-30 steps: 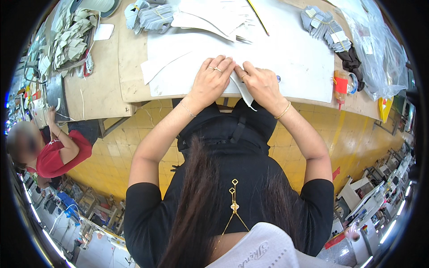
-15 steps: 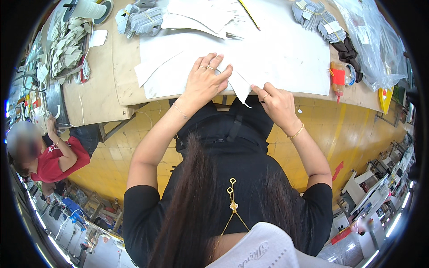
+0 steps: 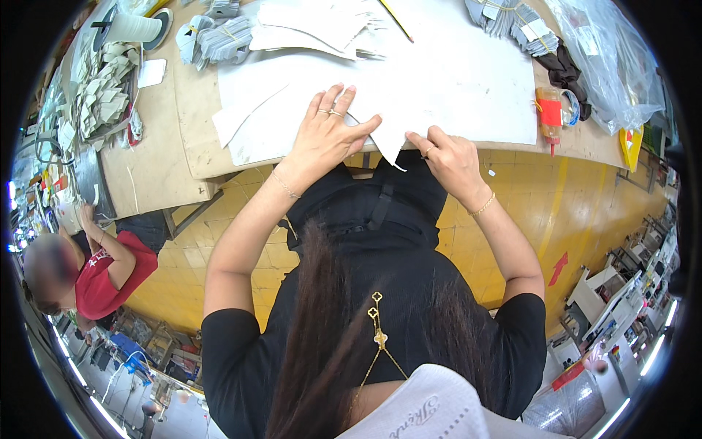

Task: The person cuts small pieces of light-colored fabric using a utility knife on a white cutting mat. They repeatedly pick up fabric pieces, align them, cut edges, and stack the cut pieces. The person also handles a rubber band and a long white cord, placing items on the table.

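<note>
My left hand lies with its fingers spread on a white sheet-like piece near the table's front edge. The piece narrows to a point that hangs past the edge, with a thin white strand at its tip. Part of it is hidden under my left hand. Just right of the piece, my right hand is closed, its thumb and index fingertip together at the table edge. Whether anything is pinched there is too small to tell. Another white piece with a curved edge lies left of my left hand.
A stack of white pieces, grey bundles and a pencil lie farther back. On the right are an orange bottle, tape roll and clear plastic bag. A spool and a person in red are left.
My right fingertips have come slightly away from the white piece's right edge. My left hand stays spread on the piece. The whole view has shifted a little.
</note>
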Available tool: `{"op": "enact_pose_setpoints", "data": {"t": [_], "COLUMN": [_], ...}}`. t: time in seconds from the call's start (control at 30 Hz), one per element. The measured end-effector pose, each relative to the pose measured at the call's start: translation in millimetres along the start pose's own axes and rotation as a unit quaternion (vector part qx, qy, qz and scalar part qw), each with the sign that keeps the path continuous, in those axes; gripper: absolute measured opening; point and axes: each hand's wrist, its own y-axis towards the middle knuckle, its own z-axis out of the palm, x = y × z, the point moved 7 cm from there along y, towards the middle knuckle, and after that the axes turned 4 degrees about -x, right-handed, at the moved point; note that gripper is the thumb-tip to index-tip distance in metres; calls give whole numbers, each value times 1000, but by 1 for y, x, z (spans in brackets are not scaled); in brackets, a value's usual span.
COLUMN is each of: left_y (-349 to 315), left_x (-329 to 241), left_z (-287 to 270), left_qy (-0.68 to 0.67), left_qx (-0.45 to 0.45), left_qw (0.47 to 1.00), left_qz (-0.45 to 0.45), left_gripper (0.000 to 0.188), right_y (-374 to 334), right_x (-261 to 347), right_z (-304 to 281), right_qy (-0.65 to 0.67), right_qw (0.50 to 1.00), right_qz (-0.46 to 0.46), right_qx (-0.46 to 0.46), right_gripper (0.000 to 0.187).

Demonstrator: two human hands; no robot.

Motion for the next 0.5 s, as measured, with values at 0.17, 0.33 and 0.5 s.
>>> {"op": "enact_pose_setpoints", "data": {"t": [0.17,0.33,0.5], "left_y": [0,3,12], "left_x": [-1,-2,-7], "left_z": [0,-4,-9], "left_qy": [-1,8,-21], "left_qx": [-4,-18,-6], "left_qw": [1000,1000,998], "left_qz": [4,9,-51], "left_gripper": [50,46,37], "right_y": [-3,1,-4], "right_x": [-3,-1,-10], "right_z": [4,4,-6], "right_qy": [-5,-21,27], "right_qw": [1000,999,984], "right_qz": [-8,-2,115], "right_qx": [11,39,136], "right_gripper": [31,31,39]}}
